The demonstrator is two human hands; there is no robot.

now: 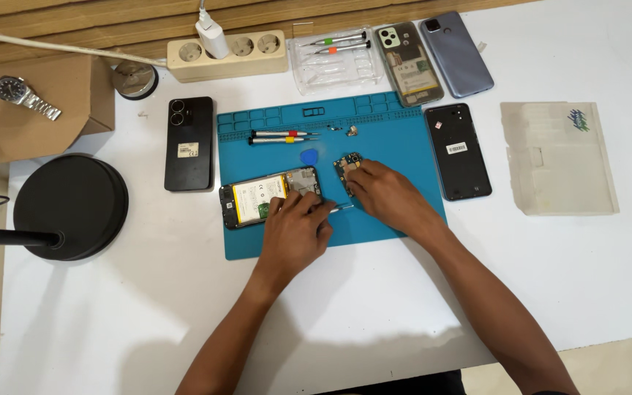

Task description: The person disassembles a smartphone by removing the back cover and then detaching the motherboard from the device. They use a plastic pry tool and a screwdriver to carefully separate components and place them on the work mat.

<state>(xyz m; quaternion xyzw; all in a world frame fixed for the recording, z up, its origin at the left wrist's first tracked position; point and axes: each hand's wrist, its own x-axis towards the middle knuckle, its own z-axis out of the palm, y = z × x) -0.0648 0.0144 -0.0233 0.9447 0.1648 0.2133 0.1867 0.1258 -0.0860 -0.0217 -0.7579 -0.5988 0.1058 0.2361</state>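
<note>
Opened phone (pixel 268 197): lies face down at the centre left of the blue mat (pixel 396 135), back cover off, yellow battery and inner frame exposed; flat placement keeps it steady for work from above.
Left hand (pixel 294 230): rests on the right end of the opened phone, fingers curled shut around a thin metal tool (pixel 341 208) whose tip pokes out to the right; the hand seems to pin the phone down while it grips.
Right hand (pixel 389 194): sits just right of centre, fingers bent down and pinching the circuit board (pixel 347 172), which lies on the mat apart from the phone.
Blue mat: probably there to stop small parts sliding and to protect the white table (pixel 330 314).
Screwdrivers (pixel 283 137): two lie side by side along the top of the mat, within easy reach; two more sit in the clear tray (pixel 334 62) at the top.
Blue pick (pixel 309 156): lies loose between the screwdrivers and the phone.
Other phones: one black at centre left (pixel 189 144), one black at right (pixel 459 151), two at upper right (pixel 433 58), set off the mat.
Hard to make out: tool type, tiny parts near the mat's top edge, and what the fingers cover on the phone and the board.
</note>
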